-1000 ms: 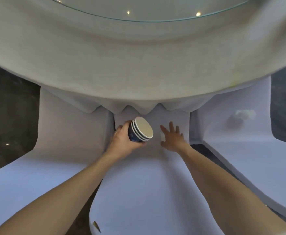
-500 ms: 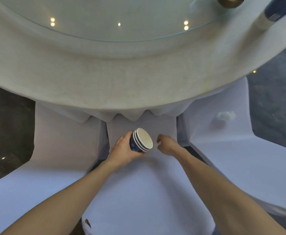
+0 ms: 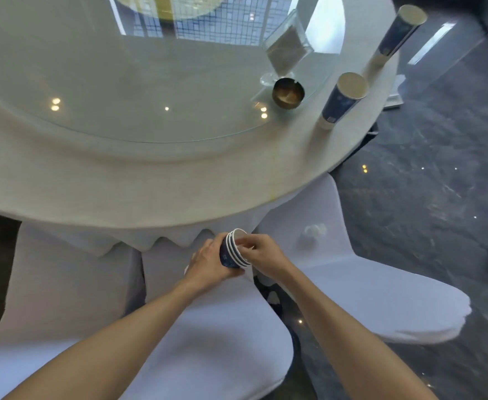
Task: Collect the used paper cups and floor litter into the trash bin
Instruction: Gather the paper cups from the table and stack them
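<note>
Head view: left hand [image 3: 208, 262] wraps a nested stack of blue paper cups [image 3: 232, 251], white rolled rims, at 6 o'clock over white chair covers. Right hand [image 3: 261, 255] pinches something at its mouth. Crumpled white tissue [image 3: 313, 230] at 4 o'clock. Two tall blue cups [image 3: 342, 99] on round cloth-covered desk [image 3: 150, 180], 1 o'clock; print unreadable.

Stack of nested blue paper cups [image 3: 231, 251] between both hands, above white-covered chair [image 3: 208, 327]; two blue paper cups [image 3: 342, 101] on round clothed table [image 3: 150, 180] behind, right.
</note>
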`<state>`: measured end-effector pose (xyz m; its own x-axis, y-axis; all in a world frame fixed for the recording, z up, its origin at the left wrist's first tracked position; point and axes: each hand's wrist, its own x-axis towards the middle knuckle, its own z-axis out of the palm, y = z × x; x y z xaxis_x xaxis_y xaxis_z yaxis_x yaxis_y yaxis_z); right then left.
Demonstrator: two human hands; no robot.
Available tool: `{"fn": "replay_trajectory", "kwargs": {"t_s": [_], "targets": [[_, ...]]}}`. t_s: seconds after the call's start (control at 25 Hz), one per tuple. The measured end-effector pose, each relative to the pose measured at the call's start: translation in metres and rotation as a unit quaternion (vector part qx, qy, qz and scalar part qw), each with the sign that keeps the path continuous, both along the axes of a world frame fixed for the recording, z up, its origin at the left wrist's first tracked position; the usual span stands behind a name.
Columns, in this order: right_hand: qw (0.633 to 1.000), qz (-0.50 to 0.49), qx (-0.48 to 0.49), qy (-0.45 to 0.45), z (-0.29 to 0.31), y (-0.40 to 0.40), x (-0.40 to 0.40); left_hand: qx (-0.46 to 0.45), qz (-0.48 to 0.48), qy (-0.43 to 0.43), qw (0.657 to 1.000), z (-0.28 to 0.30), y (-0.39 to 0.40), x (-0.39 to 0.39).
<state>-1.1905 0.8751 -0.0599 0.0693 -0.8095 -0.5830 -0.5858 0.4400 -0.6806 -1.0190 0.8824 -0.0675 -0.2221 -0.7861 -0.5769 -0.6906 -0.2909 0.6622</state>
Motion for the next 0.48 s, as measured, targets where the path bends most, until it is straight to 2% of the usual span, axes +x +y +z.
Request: {"fn": "replay_trajectory", "kwargs": {"t_s": [0.08,0.16,0.28,0.4,0.48], "targets": [[1.0,-0.008,-0.024,0.005,0.005,-0.004,-0.028,-0.01,0.002,0.002,1.0,0.003,-0.004,-0.023],[0.997,-0.061,-0.054,0.001,0.003,-0.012,-0.063,-0.011,0.025,0.004,1.0,0.0,-0.006,-0.045],[0.995,-0.093,-0.042,0.016,-0.012,-0.028,-0.132,-0.01,0.068,0.006,0.998,-0.011,-0.007,-0.081],[0.994,-0.017,0.019,0.105,-0.056,-0.051,-0.212,0.001,0.094,0.004,0.996,-0.031,-0.005,-0.129],[0.982,0.052,0.057,0.175,-0.089,-0.066,-0.252,0.002,0.115,0.008,0.993,-0.047,-0.007,-0.157]]}}
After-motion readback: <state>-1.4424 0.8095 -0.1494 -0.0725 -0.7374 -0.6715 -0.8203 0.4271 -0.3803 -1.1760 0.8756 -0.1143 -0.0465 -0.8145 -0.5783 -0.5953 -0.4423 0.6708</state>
